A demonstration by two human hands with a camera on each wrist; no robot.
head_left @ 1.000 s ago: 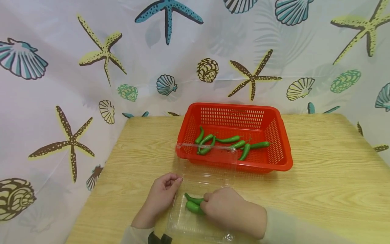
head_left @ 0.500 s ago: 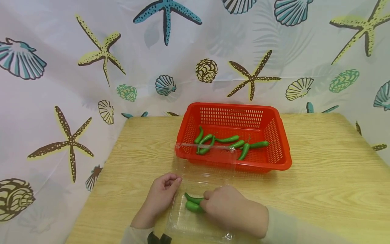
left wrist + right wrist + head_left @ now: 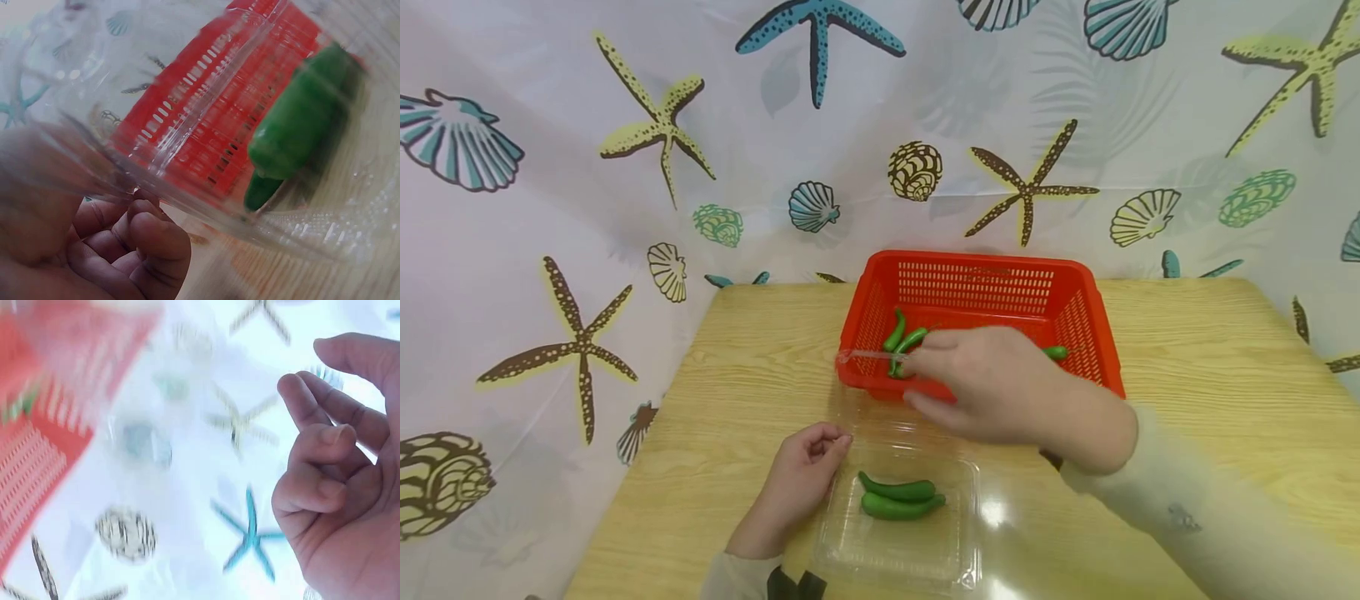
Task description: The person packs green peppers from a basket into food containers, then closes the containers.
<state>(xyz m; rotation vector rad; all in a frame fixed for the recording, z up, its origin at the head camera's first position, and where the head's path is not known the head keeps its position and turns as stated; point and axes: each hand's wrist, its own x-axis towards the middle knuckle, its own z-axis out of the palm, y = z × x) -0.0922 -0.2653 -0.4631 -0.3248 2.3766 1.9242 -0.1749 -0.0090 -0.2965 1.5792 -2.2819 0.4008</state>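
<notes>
Two green chili peppers [image 3: 901,505] lie side by side in the base of a clear plastic clamshell container [image 3: 891,567]. At its left edge, near the hinge, my left hand [image 3: 803,471] holds the rim with curled fingers, which also show below the plastic in the left wrist view. My right hand [image 3: 988,379] is above the near side of the red basket [image 3: 1108,367], thumb apart from the fingers and nothing between them. More green chili peppers [image 3: 895,332] lie in the basket, several of them hidden behind the right hand.
The container's raised lid [image 3: 857,357] leans at the basket's near rim and overlaps it in the head view. A wood-grain table [image 3: 752,358] carries everything. Behind and beside it hangs a white cloth [image 3: 850,142] printed with shells and starfish.
My right hand has let go of the peppers in the container and moved up and away to the basket. Both peppers now show whole. The left hand stays at the container's edge.
</notes>
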